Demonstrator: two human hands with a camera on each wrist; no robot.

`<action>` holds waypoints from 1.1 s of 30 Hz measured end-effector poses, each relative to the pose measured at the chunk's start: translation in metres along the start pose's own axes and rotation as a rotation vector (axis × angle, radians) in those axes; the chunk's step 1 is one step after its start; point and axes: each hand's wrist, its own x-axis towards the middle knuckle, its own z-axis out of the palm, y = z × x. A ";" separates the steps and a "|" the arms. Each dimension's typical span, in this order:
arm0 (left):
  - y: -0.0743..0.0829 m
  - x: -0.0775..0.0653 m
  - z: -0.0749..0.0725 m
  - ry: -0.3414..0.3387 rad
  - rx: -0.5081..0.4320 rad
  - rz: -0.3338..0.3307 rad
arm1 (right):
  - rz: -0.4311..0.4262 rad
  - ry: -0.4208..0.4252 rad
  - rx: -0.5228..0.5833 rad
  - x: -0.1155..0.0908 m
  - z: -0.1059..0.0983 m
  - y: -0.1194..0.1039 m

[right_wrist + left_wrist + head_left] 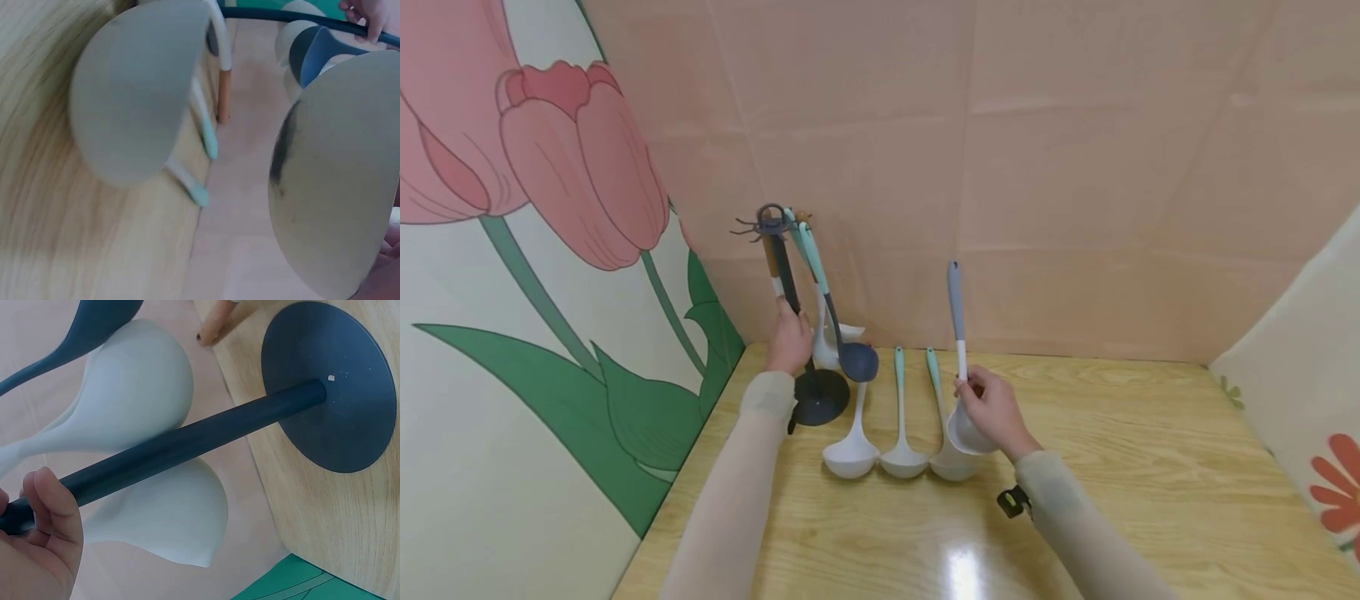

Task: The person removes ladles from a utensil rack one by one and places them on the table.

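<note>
Gray-blue-handled ladle [961,354] is upright over the table [1112,433], right-hand fingers [981,383] pinching its neck; left hand [790,342] grips the ladle rack [788,279] pole. Looks partway: at least three ladles [859,363] hang, three white-bowled ladles [851,457] rest tabletop.

In the left wrist view the top of the stand [194,440] and part of the left hand [47,534] are cut off, while in the right wrist view the right hand [385,275] is mostly hidden by the cropped ladle [337,175].
</note>
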 end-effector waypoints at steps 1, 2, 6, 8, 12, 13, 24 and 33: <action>0.000 0.000 0.000 0.000 -0.003 -0.001 | 0.010 -0.006 -0.006 -0.001 -0.001 0.003; 0.000 0.000 0.000 0.000 -0.003 0.000 | 0.017 -0.014 -0.016 -0.001 -0.002 0.005; -0.001 0.001 0.000 0.001 -0.008 -0.002 | 0.036 -0.035 -0.042 -0.004 -0.005 0.017; 0.000 0.000 0.000 0.003 -0.009 -0.002 | 0.039 -0.040 -0.062 -0.005 -0.007 0.022; 0.000 0.000 0.000 0.005 -0.014 -0.001 | 0.041 -0.045 -0.095 -0.006 -0.011 0.031; 0.000 0.001 0.000 0.005 -0.017 -0.002 | 0.041 -0.047 -0.104 -0.006 -0.012 0.033; 0.001 0.000 0.001 0.011 0.000 -0.006 | 0.147 -0.115 -0.147 -0.007 -0.021 0.055; 0.002 0.000 0.000 0.012 0.000 -0.023 | 0.186 -0.170 -0.165 -0.010 -0.021 0.066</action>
